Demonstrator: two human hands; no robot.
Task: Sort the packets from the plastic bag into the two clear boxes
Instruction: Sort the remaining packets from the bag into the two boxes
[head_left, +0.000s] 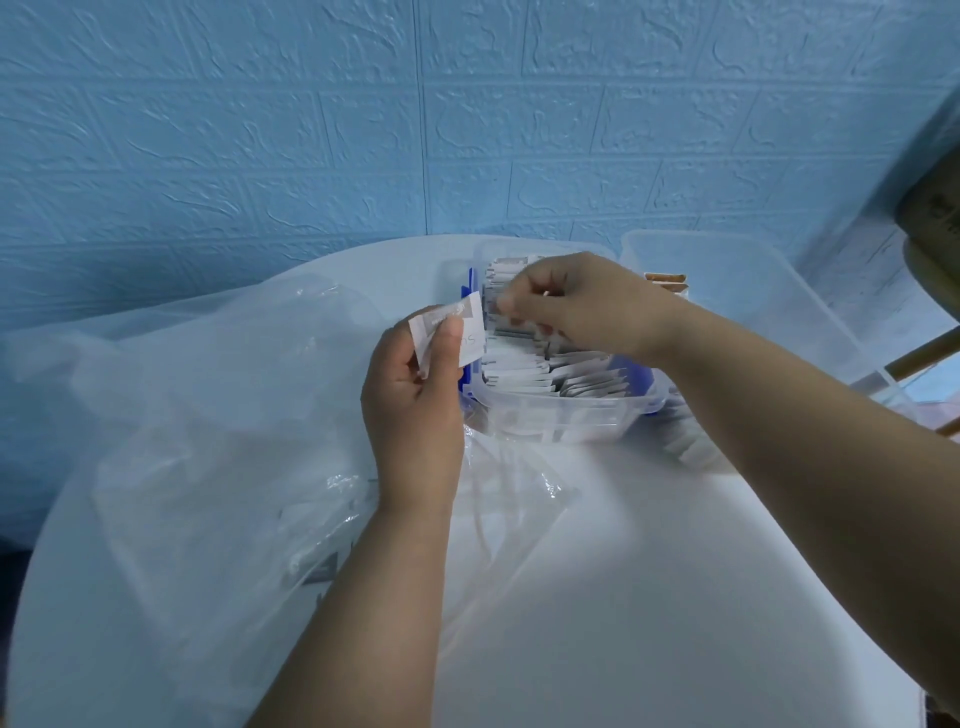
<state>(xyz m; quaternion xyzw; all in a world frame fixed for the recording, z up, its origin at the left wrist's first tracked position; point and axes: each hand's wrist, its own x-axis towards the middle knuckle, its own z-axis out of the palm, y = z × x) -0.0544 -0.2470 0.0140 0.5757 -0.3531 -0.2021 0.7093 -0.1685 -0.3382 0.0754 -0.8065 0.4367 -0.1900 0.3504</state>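
My left hand (410, 395) pinches a white and grey packet (452, 332) upright, just left of the near clear box (550, 415). That box has blue clips and holds a row of several white packets (545, 364). My right hand (582, 301) reaches over the box with curled fingers among the packets; I cannot tell whether it holds one. The large clear plastic bag (208, 441) lies crumpled on the left of the white table, with a few packets dimly visible inside. A second clear box (737, 291) stands behind to the right, with brown packets (667, 283) in it.
A round white table (623, 597) carries everything, against a blue textured wall (467, 130). Some loose packets (691, 447) lie right of the near box, under my right forearm. A dark blurred object (935, 218) and a wooden stick (924, 358) sit at the right edge.
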